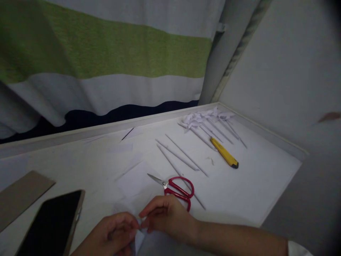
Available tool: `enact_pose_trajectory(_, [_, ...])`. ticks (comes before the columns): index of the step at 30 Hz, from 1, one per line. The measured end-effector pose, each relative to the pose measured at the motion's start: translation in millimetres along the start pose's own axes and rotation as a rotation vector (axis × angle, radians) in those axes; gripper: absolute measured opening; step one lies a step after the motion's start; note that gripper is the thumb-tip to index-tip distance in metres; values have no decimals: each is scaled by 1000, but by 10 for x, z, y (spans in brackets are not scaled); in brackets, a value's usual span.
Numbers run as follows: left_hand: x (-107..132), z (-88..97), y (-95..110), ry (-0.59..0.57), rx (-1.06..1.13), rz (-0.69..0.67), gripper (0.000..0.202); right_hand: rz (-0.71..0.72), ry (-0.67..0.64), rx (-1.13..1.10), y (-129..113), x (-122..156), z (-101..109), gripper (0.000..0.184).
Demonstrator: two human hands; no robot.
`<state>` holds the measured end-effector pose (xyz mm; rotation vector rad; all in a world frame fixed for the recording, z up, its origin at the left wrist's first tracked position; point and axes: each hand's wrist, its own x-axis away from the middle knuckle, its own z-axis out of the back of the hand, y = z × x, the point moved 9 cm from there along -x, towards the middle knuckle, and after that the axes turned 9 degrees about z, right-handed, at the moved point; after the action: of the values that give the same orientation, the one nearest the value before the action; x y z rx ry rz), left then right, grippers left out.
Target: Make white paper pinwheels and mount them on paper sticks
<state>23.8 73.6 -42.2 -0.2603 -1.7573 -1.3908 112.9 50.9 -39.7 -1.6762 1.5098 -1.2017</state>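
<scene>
Low in the view, my left hand (pixel 113 231) pinches a small piece of white paper (pixel 139 240). My right hand (pixel 166 218) meets it from the right, its thumb and fingertips closed on the upper end of the same paper. Much of the paper is hidden by the fingers. Just beyond my right hand lie scissors (pixel 183 193) with red handles, their blades slightly apart and pointing left. Square white paper sheets (pixel 137 177) lie flat in front of my hands. Thin rolled paper sticks (pixel 186 154) rest behind the scissors.
A yellow utility knife (pixel 224 153) lies right of the sticks. Several paper pinwheels (pixel 197 121) on sticks are grouped in the back corner. A phone (pixel 50 224) and a brown board (pixel 23 195) lie at left. A raised rim (pixel 106 128) and curtain (pixel 119 49) border the white table.
</scene>
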Motion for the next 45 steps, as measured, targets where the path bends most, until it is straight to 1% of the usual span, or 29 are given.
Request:
enact_pose_trajectory(2, [-1,7,12,-5,-1,9,44,10,-6,14,-6,-10,12,21])
enact_pose_trajectory(6, [-5,44,-22,32,58,69,41,42,-9,49,-75,16,37,17])
enact_pose_trajectory(9, [6,41,-30,21,122,58,35,69,-15,85,-164,44,35,15])
enact_pose_trajectory(13, [40,59,-49,18,187,45,25,191,-32,229,-343,76,8,12])
enact_pose_trajectory(18, [28,57,-60,26,207,26,13,352,-58,554,-514,147,-51,8])
enact_pose_trajectory(21, [-3,56,-83,47,243,28,11,468,-103,661,-593,192,-121,8])
enact_pose_trajectory(24, [-11,57,-79,51,277,-1,13,610,-190,739,-646,246,-223,11])
enact_pose_trajectory(26, [-2,57,-67,38,292,-20,14,658,-229,761,-643,265,-260,15])
enact_pose_trajectory(30, [43,118,-40,56,295,-27,17,644,-215,743,-613,248,-240,15])
enact_pose_trajectory(35, [107,184,15,84,239,-14,13,645,-222,696,-624,256,-254,15])
enact_pose_trajectory(37, [120,180,31,79,219,-21,12,577,-213,661,-580,238,-232,14])
enact_pose_trajectory(41, [126,154,45,64,202,-49,11,376,-132,581,-441,190,-112,11])
enact_pose_trajectory(43, [124,145,52,61,197,-65,11,328,-112,541,-410,183,-73,11])
enact_pose_trajectory(45, [122,141,58,62,185,-72,12,326,-109,526,-426,176,-55,16])
